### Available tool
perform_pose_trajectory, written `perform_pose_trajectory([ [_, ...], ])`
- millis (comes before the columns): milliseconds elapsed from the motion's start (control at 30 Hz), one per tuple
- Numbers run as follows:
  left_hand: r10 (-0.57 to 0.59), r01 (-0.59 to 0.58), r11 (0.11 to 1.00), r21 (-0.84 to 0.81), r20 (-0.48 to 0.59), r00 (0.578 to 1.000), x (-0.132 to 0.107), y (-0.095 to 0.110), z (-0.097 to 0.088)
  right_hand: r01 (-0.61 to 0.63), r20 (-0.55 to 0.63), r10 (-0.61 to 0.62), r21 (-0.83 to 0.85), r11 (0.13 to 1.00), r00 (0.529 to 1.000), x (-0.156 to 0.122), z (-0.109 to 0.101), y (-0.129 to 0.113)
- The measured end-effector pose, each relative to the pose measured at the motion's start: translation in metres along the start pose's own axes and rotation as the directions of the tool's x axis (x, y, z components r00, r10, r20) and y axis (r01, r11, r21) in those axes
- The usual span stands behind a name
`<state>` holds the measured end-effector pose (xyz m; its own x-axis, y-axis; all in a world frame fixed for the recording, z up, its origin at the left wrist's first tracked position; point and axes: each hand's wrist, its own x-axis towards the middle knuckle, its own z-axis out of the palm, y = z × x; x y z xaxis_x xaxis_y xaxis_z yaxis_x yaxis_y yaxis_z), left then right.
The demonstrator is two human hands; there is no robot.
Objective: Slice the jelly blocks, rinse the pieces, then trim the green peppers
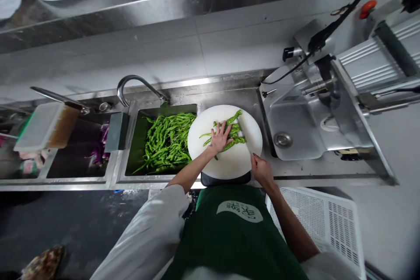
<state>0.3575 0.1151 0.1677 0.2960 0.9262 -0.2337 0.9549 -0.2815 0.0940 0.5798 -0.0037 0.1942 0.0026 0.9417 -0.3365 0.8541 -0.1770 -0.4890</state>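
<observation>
A few long green peppers (234,129) lie side by side on a round white cutting board (226,168). My left hand (219,138) rests flat over them, its fingers spread. In my right hand (261,170) is the handle of a kitchen knife (248,133), closed in the fingers. Its broad blade points away from me, over the right part of the board, just beside the pepper ends. Whether the edge touches a pepper I cannot tell. To the left of the board, a heap of whole green peppers (170,140) fills much of a sink basin.
A curved faucet (131,78) reaches over the pepper basin. Farther left, purple vegetables (96,153) lie in another basin, near a lidded plastic container (46,127). A metal slicing machine (305,118) stands on the right. Below it is a white perforated crate (341,223). A steel shelf (197,8) runs overhead.
</observation>
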Motion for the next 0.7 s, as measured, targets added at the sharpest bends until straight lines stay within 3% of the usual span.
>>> perform_pose_trajectory([
  [100, 0.046, -0.045, 0.999, -0.01, 0.012, 0.999, 0.007, 0.0, 0.004, 0.025, -0.008, -0.025, 0.014, 1.0, 1.0, 0.0, -0.007, 0.007],
  [300, 0.134, -0.133, 0.99, -0.051, 0.022, 0.991, -0.009, 0.007, 0.014, -0.117, -0.075, 0.109, -0.12, 0.986, 0.991, 0.023, -0.03, 0.011],
  [433, 0.175, -0.18, 0.977, -0.117, -0.053, 0.983, -0.011, 0.01, 0.001, -0.081, -0.058, 0.071, -0.198, 0.977, 0.996, 0.047, -0.035, -0.005],
  [567, 0.014, -0.059, 0.969, -0.24, -0.184, 0.983, 0.023, -0.008, -0.025, 0.038, 0.03, -0.032, -0.217, 0.975, 0.999, 0.052, -0.029, -0.023],
  [700, -0.139, 0.103, 0.947, -0.305, -0.096, 0.986, 0.059, -0.04, -0.035, 0.09, 0.042, -0.085, -0.159, 0.983, 0.996, 0.04, -0.025, -0.021],
])
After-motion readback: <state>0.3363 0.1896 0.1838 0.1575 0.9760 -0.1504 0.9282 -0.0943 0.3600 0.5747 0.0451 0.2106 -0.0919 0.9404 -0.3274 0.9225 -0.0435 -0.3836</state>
